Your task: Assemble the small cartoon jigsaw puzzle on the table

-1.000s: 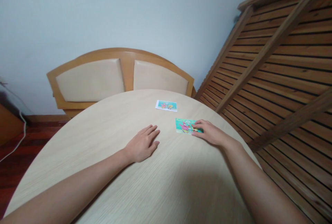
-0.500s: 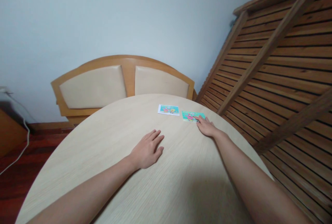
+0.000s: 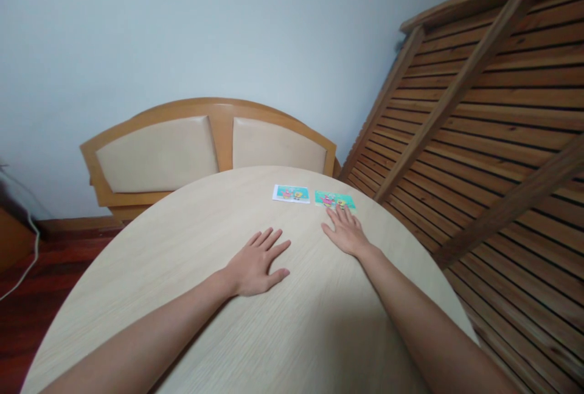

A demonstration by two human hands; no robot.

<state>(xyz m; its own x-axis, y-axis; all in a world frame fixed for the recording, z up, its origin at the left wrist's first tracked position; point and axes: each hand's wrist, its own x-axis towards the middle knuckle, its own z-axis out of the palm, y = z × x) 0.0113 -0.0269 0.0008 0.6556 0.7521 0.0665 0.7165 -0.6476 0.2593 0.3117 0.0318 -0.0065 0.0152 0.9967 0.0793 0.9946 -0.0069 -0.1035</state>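
Two flat picture cards lie side by side toward the far edge of the round table point(image 3: 191, 242). The left card point(image 3: 292, 194) has a white margin around a teal cartoon scene with pink and yellow figures. A similar cartoon fills the right card point(image 3: 323, 197). My right hand point(image 3: 345, 231) is just in front of the right card, fingers spread, with its fingertips at the card's near edge. Flat on the tabletop, nearer to me and left of the cards, rests my left hand point(image 3: 258, 265), its fingers spread and holding nothing.
Beyond the table stands a wooden headboard point(image 3: 223, 132) with cream panels, against a pale wall point(image 3: 205, 23). On the right a slatted wooden frame point(image 3: 483, 138) leans close to the table edge. A white cable point(image 3: 34, 248) hangs at the far left above the dark red floor.
My right hand has drawn back from the right card, toward me and leftward, and its fingers have spread. The left hand's fingers have fanned wider. The view has shifted slightly.
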